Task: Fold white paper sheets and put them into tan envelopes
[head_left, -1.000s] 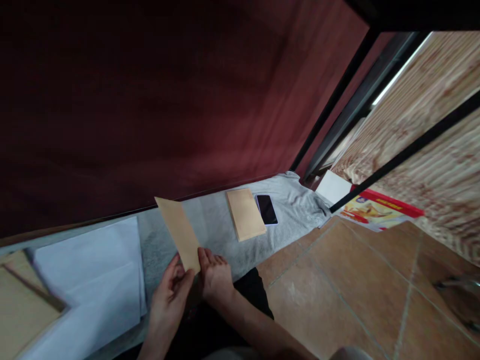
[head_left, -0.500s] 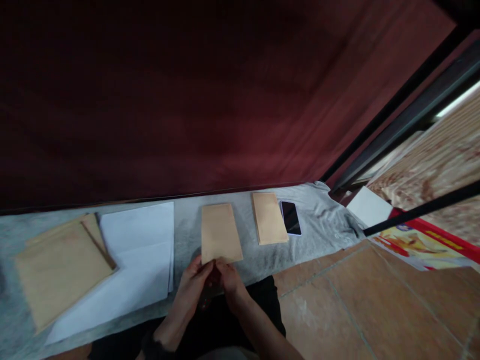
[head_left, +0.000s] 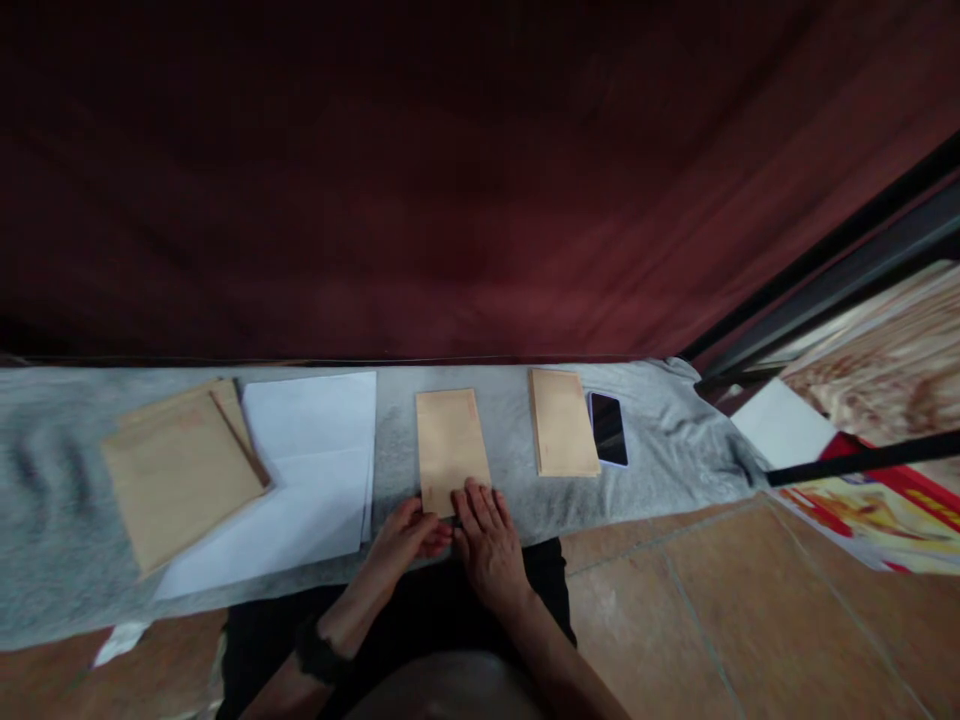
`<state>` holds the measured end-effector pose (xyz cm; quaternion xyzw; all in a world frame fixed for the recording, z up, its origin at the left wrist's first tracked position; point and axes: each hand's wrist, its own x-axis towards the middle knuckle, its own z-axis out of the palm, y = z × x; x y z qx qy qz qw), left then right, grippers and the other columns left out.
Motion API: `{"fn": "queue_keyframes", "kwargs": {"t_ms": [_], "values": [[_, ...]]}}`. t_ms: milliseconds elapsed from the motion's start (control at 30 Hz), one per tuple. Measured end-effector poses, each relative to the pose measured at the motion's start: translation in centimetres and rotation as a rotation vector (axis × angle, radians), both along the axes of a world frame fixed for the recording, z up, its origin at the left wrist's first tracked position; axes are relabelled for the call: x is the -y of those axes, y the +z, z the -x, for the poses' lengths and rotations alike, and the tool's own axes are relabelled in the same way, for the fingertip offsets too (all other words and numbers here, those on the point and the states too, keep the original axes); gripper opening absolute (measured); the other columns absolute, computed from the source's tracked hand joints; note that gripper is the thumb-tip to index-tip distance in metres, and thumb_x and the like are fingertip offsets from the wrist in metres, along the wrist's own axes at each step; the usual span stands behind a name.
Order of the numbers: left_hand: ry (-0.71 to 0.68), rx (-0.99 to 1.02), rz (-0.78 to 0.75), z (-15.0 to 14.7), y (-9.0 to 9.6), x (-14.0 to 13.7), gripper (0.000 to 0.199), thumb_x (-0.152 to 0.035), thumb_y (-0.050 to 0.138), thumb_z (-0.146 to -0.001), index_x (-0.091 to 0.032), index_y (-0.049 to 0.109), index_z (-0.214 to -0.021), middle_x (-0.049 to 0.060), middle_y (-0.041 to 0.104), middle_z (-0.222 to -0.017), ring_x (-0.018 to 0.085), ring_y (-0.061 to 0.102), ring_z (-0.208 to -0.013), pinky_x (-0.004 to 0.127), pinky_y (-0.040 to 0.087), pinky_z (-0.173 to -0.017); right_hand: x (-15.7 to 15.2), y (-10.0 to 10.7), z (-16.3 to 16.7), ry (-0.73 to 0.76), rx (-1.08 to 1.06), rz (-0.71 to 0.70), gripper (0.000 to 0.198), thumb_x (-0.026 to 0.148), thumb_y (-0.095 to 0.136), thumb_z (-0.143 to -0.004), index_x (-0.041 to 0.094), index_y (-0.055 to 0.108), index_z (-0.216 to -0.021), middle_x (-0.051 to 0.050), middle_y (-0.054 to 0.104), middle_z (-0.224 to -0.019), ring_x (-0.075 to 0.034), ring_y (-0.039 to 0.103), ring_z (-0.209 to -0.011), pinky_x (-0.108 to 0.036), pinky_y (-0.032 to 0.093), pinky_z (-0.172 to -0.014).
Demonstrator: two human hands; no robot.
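A brown paper envelope (head_left: 451, 435) lies on the grey cloth in front of me, its near edge under my hands. My left hand (head_left: 411, 532) pinches that edge at the near left corner, thumb on top and fingers curled. My right hand (head_left: 489, 535) rests flat on the near right part of the envelope, fingers stretched out. To the right lies a small stack of brown envelopes (head_left: 564, 425). At the left, more brown envelopes (head_left: 184, 470) sit partly over white paper sheets (head_left: 319, 455).
A phone (head_left: 608, 430) lies beside the stack on the grey cloth (head_left: 667, 440). A dark red panel (head_left: 450, 250) rises behind it. A black metal bar (head_left: 862, 462), a white box (head_left: 784, 425) and a red-and-yellow printed package (head_left: 885, 515) are at the right, above the tiled floor (head_left: 660, 620).
My right hand has gone from gripping the near edge to lying flat on the envelope. My left hand stays at the near edge. The view has shifted, so things sit differently in frame.
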<state>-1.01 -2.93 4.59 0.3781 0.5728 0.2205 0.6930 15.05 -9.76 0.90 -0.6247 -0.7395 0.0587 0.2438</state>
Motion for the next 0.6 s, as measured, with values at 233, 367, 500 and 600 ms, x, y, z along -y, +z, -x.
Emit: {"fn": "queue_keyframes", "kwargs": {"t_ms": [233, 367, 500, 600], "values": [[-0.266, -0.823, -0.708, 1.9, 0.5, -1.0, 0.028, -0.04, 0.048, -0.095, -0.024, 0.066, -0.083, 0.003, 0.07, -0.07, 0.021, 0.07, -0.069, 0.03, 0.05, -0.068, 0.2, -0.5, 0.0, 0.025, 0.046, 0.018, 0.061, 0.025, 0.052, -0.102, 0.019, 0.033, -0.159, -0.013, 0.034, -0.164, -0.028, 0.033, -0.151, -0.05, 0.034, -0.122], [-0.435, -0.681, -1.167, -1.0, 0.5, -5.2, 0.041, -0.04, 0.036, -0.103, -0.018, 0.065, -0.122, 0.012, 0.07, -0.129, 0.024, 0.062, -0.125, 0.038, 0.045, -0.108, 0.1, -0.5, 0.1, 0.017, 0.039, 0.027, 0.06, 0.026, 0.053, -0.101, 0.019, 0.035, -0.158, -0.013, 0.035, -0.163, -0.028, 0.034, -0.151, -0.05, 0.035, -0.122], [-0.544, -0.743, -1.296, -4.3, -1.6, -10.8, 0.057, -0.039, 0.033, -0.103, -0.008, 0.045, -0.149, 0.017, 0.046, -0.157, 0.027, 0.034, -0.15, 0.046, 0.028, -0.123, 0.1, -0.6, 0.1, 0.018, 0.037, 0.023, 0.06, 0.025, 0.053, -0.1, 0.019, 0.037, -0.157, -0.013, 0.037, -0.163, -0.028, 0.034, -0.151, -0.051, 0.036, -0.121], [-0.59, -0.828, -1.276, -5.6, -3.3, -13.3, 0.058, -0.039, 0.034, -0.102, -0.011, 0.042, -0.153, 0.014, 0.044, -0.159, 0.028, 0.031, -0.152, 0.049, 0.022, -0.125, 0.2, -0.6, 0.2, 0.012, 0.035, 0.031, 0.06, 0.025, 0.052, -0.101, 0.02, 0.036, -0.158, -0.013, 0.036, -0.163, -0.029, 0.034, -0.151, -0.052, 0.036, -0.121]]}}
